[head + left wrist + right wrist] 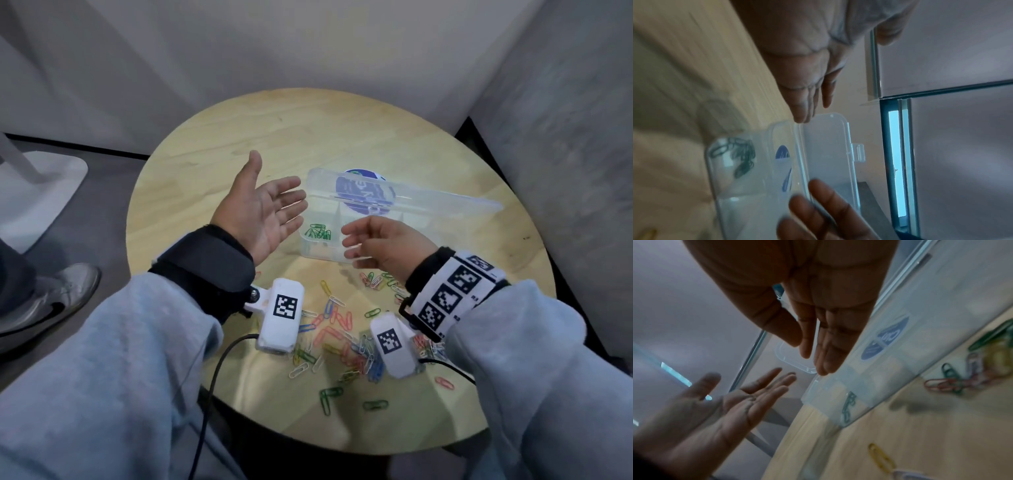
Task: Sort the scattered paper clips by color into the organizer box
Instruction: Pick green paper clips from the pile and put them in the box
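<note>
A clear plastic organizer box point(320, 248) stands open on the round wooden table point(239, 137), its lid point(428, 198) raised behind it. Green paper clips point(318, 232) lie in its leftmost compartment. My left hand point(263, 209) hovers palm-up just left of the box, fingers straight, holding nothing. My right hand point(376, 241) hovers over the box's front, fingers straight and pointing left, empty too. Several loose paper clips point(337, 329) of mixed colours are scattered on the table nearer to me. In the wrist views both palms point(812, 68) point(830, 293) are bare.
A blue round sticker point(363, 192) shows through the box lid. Grey upholstered walls enclose the table at the back and right. A white stand base point(37, 192) and a person's shoe point(48, 298) are on the floor at left.
</note>
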Demonstrator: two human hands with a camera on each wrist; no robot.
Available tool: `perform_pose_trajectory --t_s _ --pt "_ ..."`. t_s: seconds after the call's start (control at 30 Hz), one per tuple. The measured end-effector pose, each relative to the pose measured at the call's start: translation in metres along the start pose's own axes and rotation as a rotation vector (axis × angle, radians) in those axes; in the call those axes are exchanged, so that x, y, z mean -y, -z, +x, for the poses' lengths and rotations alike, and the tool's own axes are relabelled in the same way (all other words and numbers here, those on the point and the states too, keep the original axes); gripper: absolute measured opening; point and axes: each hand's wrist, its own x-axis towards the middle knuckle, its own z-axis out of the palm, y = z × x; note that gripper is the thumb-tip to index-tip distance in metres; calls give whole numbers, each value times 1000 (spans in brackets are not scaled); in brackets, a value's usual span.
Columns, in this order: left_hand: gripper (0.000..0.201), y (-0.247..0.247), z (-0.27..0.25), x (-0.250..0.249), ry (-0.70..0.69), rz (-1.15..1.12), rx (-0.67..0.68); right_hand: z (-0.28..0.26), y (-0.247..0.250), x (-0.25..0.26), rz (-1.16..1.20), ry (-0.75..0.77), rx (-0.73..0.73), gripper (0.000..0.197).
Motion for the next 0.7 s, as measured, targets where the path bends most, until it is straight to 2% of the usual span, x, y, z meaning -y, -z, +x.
perform_pose_trajectory --t_s 0.07,0.13,0.23,0.3,0.4,0.53,0.7 --pt "39 3 -6 -1 -16 242 -65 -7 2 -7 -219 -9 -8 30" --pt "18 10 -13 2 -29 692 -78 -13 2 -12 -435 -25 -2 27" --pt "14 20 -26 14 63 1423 12 -20 -4 -14 -730 -33 46 19" --pt "11 20 -37 22 144 1722 47 -26 -14 -14 -895 -25 86 12" --pt "2 15 -45 32 169 1875 139 -31 -30 -17 -1005 -32 157 16" --pt "10 10 -45 44 203 1903 191 -34 -44 -28 -1052 -67 257 21" --pt "19 13 -42 57 227 1978 213 -31 -45 -40 -1150 43 191 26"
